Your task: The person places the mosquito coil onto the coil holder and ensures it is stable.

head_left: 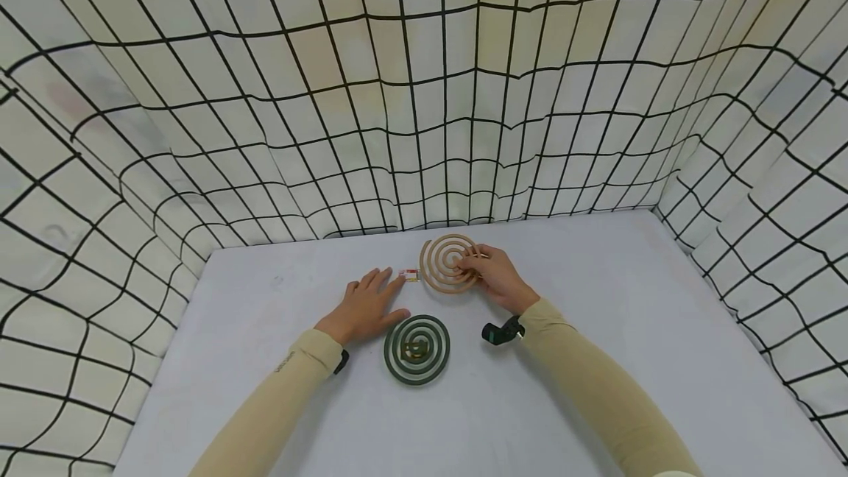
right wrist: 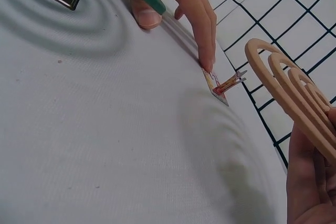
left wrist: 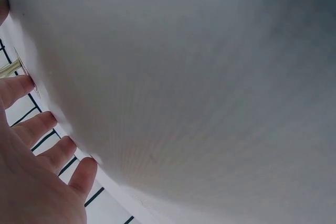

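Note:
My right hand (head_left: pixel 498 278) pinches a brown mosquito coil (right wrist: pixel 274 86) near its middle and holds it raised above the table. My left hand (head_left: pixel 363 309) lies with spread fingers on the table, its index fingertip pressing one end of a small metal coil stand (right wrist: pixel 214 85). A forked prong rises from that stand, just left of the brown coil in the head view. Below the left thumb is a green mosquito coil (head_left: pixel 389 361), mounted on its own metal stand (head_left: pixel 415 350). In the left wrist view, the fingertips touch the white surface.
A white-covered table (head_left: pixel 596 278) bears all these things. Black netting (head_left: pixel 445 124) over pale cloth encloses its back and both sides. A dark wrist camera (head_left: pixel 503 331) hangs beneath the right wrist.

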The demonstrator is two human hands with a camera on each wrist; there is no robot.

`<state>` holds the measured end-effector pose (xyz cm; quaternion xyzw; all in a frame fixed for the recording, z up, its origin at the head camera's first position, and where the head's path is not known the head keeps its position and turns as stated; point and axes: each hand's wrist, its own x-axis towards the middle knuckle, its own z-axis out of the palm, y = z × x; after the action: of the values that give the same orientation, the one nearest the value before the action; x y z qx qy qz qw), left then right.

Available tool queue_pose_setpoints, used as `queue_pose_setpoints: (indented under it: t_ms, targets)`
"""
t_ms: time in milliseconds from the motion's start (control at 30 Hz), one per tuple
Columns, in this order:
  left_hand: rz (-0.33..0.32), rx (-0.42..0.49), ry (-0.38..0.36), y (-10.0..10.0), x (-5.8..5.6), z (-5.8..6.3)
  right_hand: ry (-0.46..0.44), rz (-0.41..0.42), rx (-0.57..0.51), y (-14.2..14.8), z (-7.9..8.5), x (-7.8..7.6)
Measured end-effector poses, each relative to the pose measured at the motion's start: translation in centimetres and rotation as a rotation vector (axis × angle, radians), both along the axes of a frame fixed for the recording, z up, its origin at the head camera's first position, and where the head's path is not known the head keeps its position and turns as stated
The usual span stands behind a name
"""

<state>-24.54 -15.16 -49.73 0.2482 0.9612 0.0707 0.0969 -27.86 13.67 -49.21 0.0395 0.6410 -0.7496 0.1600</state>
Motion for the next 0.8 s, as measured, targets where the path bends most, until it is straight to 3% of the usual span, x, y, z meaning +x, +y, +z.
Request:
queue_pose_setpoints:
  t_ms: [800]
  targets:
    - [0.004,-0.004,0.002,-0.2,-0.1,-0.4,-0.018,-0.010,0.002,-1.6,-0.2,-0.5]
